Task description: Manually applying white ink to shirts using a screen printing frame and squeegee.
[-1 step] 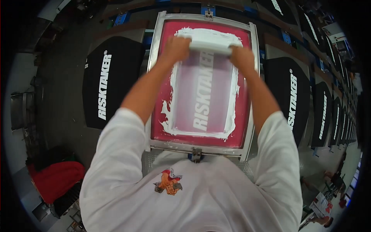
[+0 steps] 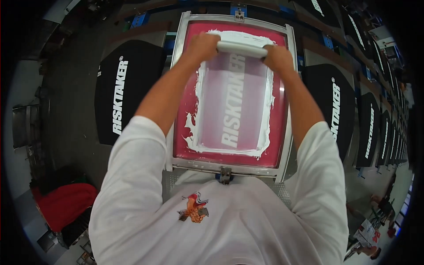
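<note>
A white squeegee (image 2: 242,49) lies crosswise near the far end of a printing screen. My left hand (image 2: 204,47) is wrapped round its left end, and my right hand (image 2: 278,58) grips its right end. The screen has a metal frame (image 2: 289,95), a red border and a paler mesh window (image 2: 212,97). Thick white ink (image 2: 268,128) rings the window, and more of it lies beyond the squeegee. Large white lettering (image 2: 234,106) shows through the mesh. The squeegee's lower edge is hidden from me.
Black garments with white lettering lie on boards to the left (image 2: 117,92) and the right (image 2: 324,95), with several more along the far right. Metal clamps (image 2: 225,175) hold the frame. Red cloth (image 2: 66,205) sits at lower left; a person (image 2: 370,251) is at lower right.
Both hands and the squeegee have shifted slightly farther away from me over the screen. They look less blurred now. The grip on the squeegee is the same.
</note>
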A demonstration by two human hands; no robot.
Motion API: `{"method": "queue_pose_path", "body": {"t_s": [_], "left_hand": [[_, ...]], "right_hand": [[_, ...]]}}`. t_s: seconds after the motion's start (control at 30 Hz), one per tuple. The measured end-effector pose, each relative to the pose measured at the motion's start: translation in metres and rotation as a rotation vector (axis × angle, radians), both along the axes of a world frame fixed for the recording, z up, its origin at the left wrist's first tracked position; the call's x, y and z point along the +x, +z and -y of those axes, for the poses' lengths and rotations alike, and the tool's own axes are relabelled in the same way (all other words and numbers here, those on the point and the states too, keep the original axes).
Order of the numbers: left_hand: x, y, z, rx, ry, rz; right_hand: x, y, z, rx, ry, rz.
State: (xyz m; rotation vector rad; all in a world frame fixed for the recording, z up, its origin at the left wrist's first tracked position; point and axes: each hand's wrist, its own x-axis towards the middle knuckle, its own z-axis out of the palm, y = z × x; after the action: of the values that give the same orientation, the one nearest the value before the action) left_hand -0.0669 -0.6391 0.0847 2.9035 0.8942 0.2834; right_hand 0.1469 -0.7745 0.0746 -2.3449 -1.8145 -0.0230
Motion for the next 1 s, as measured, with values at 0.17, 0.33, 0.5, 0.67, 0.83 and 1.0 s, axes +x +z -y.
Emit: {"method": "queue_pose_path", "body": {"t_s": [0.17, 0.33, 0.5, 0.67, 0.83, 1.0], "left_hand": [[-0.085, 0.038, 0.099, -0.181, -0.012, -0.264], [-0.175, -0.014, 0.262, -0.139, -0.038, 0.237], [-0.097, -0.047, 0.137, 0.133, -0.052, 0.184], [0.01, -0.016, -0.011, 0.063, 0.02, 0.034], [-0.046, 0.049, 0.061, -0.087, -0.059, -0.252], [-0.175, 0.001, 0.248, -0.205, -0.066, 0.02]], "right_hand": [[-0.078, 0.022, 0.103, -0.39, -0.007, -0.11], [-0.161, -0.027, 0.258, 0.118, 0.088, -0.344], [-0.091, -0.048, 0.144, 0.184, 0.023, -0.107], [0.007, -0.014, -0.005, 0.062, -0.036, -0.021], [-0.045, 0.021, 0.074, -0.173, -0.03, -0.18], [-0.168, -0.015, 0.265, -0.057, 0.005, -0.417]]}}
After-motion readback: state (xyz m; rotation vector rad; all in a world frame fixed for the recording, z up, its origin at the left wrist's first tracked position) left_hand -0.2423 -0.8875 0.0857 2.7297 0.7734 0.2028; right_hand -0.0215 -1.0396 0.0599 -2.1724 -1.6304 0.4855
